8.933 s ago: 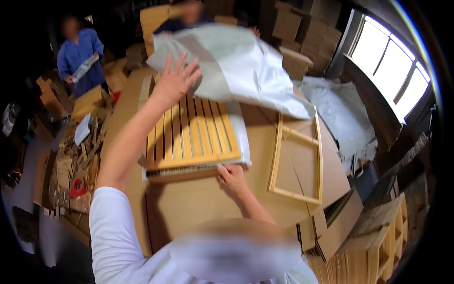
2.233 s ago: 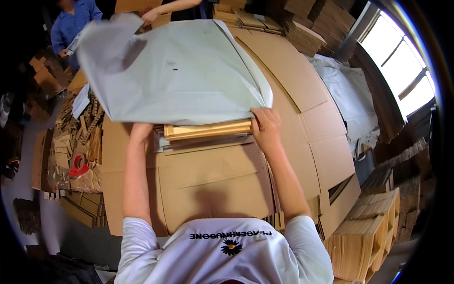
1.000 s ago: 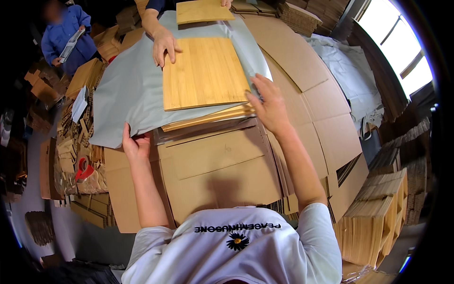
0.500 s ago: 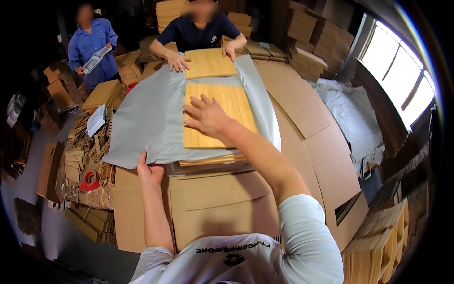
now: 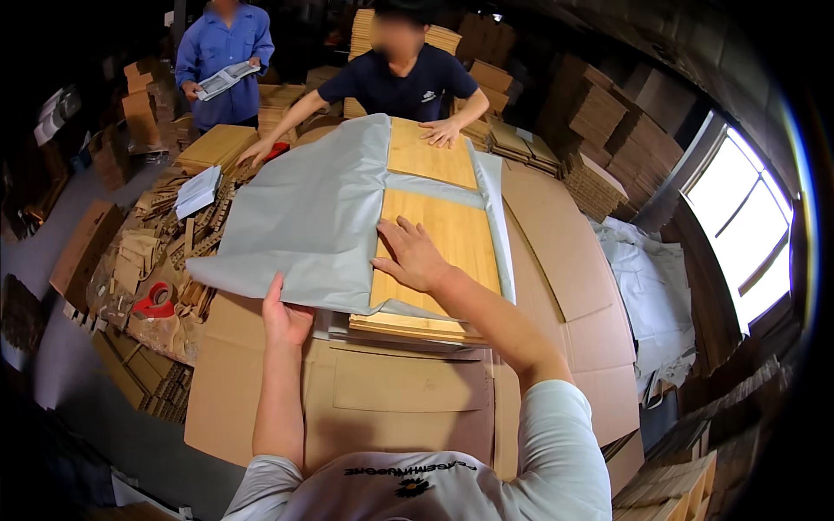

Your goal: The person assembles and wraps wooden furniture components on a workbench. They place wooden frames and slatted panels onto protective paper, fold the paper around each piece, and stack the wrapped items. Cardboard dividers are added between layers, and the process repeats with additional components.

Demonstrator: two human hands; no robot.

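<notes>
A large grey sheet (image 5: 295,230) lies under and to the left of two yellow wooden boards: a near board (image 5: 460,243) and a far board (image 5: 426,156). My left hand (image 5: 287,319) grips the sheet's near edge, thumb on top and fingers partly hidden beneath. On the near board, my right hand (image 5: 415,256) rests flat with fingers spread. More wooden boards (image 5: 408,328) show in a stack below the sheet's front edge. Across from me, a co-worker's hand (image 5: 441,132) presses on the far board, while the other hand (image 5: 254,154) reaches toward a red tape dispenser.
Flattened cardboard (image 5: 408,382) covers the work surface around the stack. On the left are cardboard scraps and a red tape dispenser (image 5: 155,300). A second person (image 5: 224,61) in blue stands at the far left. White sheeting (image 5: 643,291) hangs at the right by a window.
The co-worker's one hand has left the sheet and stretched out to the left. The far board now lies in line with the near one. My view has shifted; my hands keep their places.
</notes>
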